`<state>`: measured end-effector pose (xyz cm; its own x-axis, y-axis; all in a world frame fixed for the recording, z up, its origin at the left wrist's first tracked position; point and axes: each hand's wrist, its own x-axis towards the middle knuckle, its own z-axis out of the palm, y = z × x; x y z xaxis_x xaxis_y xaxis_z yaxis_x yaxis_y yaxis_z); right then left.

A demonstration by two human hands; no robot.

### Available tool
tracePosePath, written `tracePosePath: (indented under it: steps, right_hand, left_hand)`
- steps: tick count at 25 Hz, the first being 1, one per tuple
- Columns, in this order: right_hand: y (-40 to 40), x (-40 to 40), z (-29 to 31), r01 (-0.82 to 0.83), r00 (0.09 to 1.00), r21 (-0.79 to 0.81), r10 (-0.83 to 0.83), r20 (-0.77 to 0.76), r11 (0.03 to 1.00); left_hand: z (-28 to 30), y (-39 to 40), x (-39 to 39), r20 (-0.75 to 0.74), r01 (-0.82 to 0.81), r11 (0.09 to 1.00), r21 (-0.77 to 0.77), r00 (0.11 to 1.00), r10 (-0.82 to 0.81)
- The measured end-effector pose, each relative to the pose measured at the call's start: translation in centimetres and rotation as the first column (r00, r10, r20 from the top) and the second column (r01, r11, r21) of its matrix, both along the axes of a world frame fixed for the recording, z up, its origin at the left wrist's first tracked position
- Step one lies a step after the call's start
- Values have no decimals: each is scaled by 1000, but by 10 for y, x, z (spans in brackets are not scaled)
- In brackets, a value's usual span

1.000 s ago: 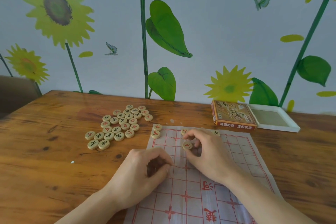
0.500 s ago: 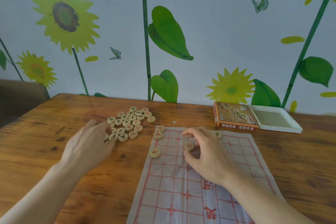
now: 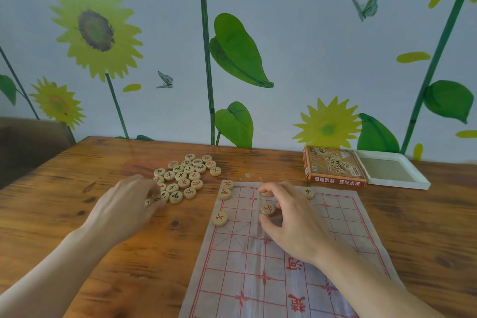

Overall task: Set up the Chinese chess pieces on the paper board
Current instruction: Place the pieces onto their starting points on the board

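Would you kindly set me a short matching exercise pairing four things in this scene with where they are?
Things:
1. left hand
2. right hand
3. game box
4. white tray

Places:
a. over the paper board, at a red-marked piece
b. far right of the table, beside the box
c. at the near edge of the loose pile
d. beyond the board's far right corner

Pairs: 1-c, 2-a, 3-d, 4-b

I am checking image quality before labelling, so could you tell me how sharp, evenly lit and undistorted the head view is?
Head view: soft, even light, with faint shadows under the hands; the left hand is slightly blurred at the fingertips over the loose pieces; characters on the box read clearly; wide-angle distortion curves the table edge.
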<state>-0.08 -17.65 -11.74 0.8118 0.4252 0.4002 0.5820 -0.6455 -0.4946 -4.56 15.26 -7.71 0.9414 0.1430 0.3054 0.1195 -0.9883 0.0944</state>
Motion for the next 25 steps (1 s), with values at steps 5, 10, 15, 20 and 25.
tracePosePath:
  steps: [5, 10, 15, 20, 25]
  right_hand:
    - [0, 1, 0, 3, 1000, -4, -3, 0, 1000]
    - [0, 2, -1, 4, 1000, -15, -4, 7, 1000]
    - [-1, 1, 0, 2, 1000, -1, -2, -18, 1000]
    - [-1, 2, 1, 6, 1000, -20, -6, -11, 1000]
    - [-1, 3, -1, -1, 1000, -21, 1, -13, 1000]
  left_hand:
    - [4, 22, 17, -100, -61, 998, 20, 993, 63]
    - [2, 21, 29, -151, -65, 996, 68, 986, 75]
    - [8, 19, 35, -267, -69, 993, 101, 959, 94]
    - [24, 23, 26, -302, -93, 990, 103, 946, 120]
    - [12, 17, 21, -375, -92, 993, 79, 920, 115]
